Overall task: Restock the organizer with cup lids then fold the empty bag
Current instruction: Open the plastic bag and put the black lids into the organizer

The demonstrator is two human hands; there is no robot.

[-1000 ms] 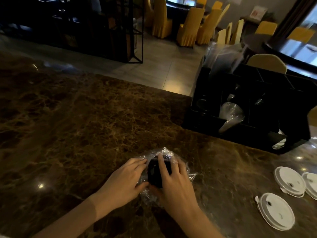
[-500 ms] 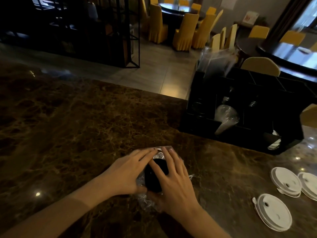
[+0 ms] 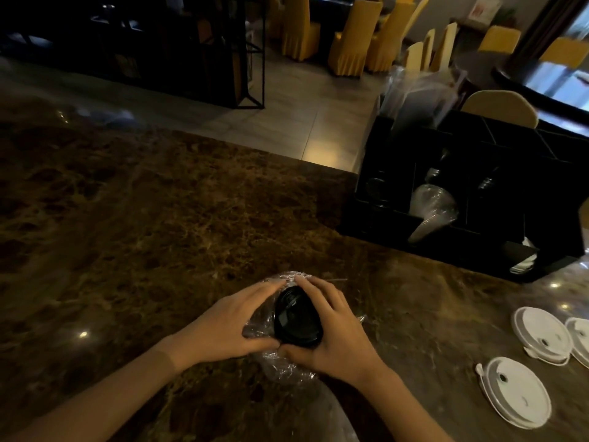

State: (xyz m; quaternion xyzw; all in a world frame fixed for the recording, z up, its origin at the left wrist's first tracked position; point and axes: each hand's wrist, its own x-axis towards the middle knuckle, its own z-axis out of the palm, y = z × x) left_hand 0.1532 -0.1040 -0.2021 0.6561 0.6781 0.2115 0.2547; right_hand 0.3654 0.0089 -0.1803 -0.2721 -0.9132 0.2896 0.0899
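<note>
A stack of black lids (image 3: pixel 296 320) in a clear plastic bag (image 3: pixel 283 366) lies on its side at the near centre of the brown marble counter (image 3: pixel 143 234), its long axis running near to far and its round face tilted up. The left hand (image 3: pixel 228 327) and right hand (image 3: pixel 334 333) clasp it from both sides. Three white lids (image 3: pixel 518 392) lie flat at the near right. One black organizer (image 3: pixel 471 193) stands far right. Yellow-covered chairs (image 3: pixel 350 36) fill the dim room beyond.

Black lids (image 3: pixel 296 320), white lids (image 3: pixel 518 390), black organizer (image 3: pixel 478 186), brown veined marble counter (image 3: pixel 159 218).
</note>
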